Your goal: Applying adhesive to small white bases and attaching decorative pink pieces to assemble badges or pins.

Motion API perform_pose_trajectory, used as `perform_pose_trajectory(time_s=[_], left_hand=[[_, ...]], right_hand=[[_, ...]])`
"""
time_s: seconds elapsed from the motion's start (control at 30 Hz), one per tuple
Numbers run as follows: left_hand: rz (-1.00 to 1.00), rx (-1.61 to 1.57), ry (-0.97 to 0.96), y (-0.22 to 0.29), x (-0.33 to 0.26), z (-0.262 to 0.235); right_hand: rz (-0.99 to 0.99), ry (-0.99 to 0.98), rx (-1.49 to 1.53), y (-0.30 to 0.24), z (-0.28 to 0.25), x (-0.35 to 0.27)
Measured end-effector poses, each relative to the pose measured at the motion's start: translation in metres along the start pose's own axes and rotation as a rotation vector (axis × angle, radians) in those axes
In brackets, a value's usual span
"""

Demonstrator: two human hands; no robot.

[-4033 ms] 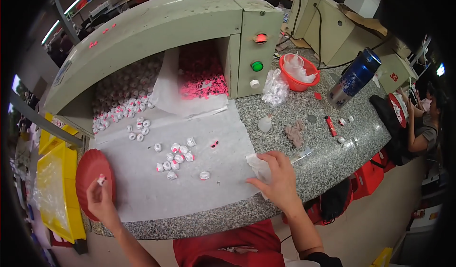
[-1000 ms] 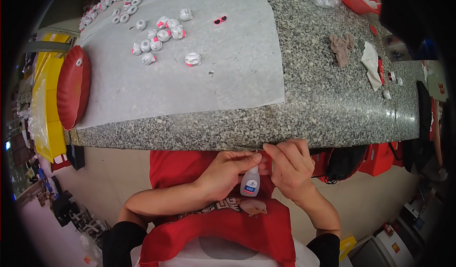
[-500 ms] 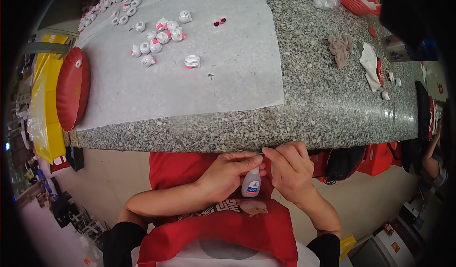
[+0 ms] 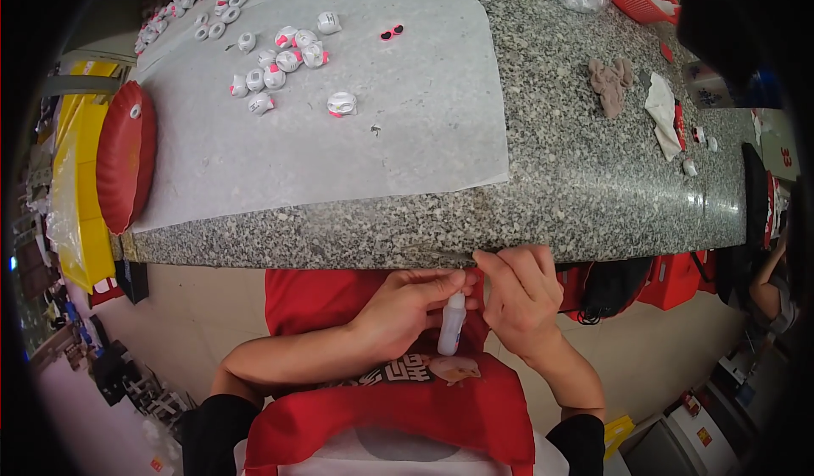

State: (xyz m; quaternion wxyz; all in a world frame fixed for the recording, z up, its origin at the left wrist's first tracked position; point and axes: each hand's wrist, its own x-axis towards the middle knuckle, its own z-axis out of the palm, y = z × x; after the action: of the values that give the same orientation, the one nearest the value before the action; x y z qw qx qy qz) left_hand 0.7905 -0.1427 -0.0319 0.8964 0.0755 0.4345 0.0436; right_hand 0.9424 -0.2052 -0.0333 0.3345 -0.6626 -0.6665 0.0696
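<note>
We found our left hand (image 4: 407,311) closed around the top of a small white bottle (image 4: 450,324), fingertips pinched at its cap. Our right hand (image 4: 521,298) was pinched shut at the same cap from three o'clock; whether it gripped the cap or only a part of it, we could not tell. The bottle hung upright below the counter edge (image 4: 339,247), over our red shirt (image 4: 373,408). We judged a spill onto the lap likely if the cap gave suddenly, since nothing supported the base. At eleven o'clock lay small white-and-pink parts (image 4: 284,52) on paper (image 4: 407,128), well apart.
</note>
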Motion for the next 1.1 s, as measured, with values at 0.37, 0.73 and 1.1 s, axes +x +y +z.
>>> perform_pose_trajectory(time_s=[0.37, 0.73, 1.1], left_hand=[[-0.028, 0.063, 0.073, 0.0, 0.002, -0.002], [0.012, 0.059, 0.061, -0.001, 0.004, -0.003], [0.052, 0.048, 0.047, -0.003, 0.006, -0.004]], right_hand=[[0.009, 0.012, 0.035, 0.002, 0.001, 0.002], [0.042, -0.003, 0.062, 0.001, 0.0, 0.004], [0.087, 0.021, 0.099, 0.006, 0.002, 0.009]])
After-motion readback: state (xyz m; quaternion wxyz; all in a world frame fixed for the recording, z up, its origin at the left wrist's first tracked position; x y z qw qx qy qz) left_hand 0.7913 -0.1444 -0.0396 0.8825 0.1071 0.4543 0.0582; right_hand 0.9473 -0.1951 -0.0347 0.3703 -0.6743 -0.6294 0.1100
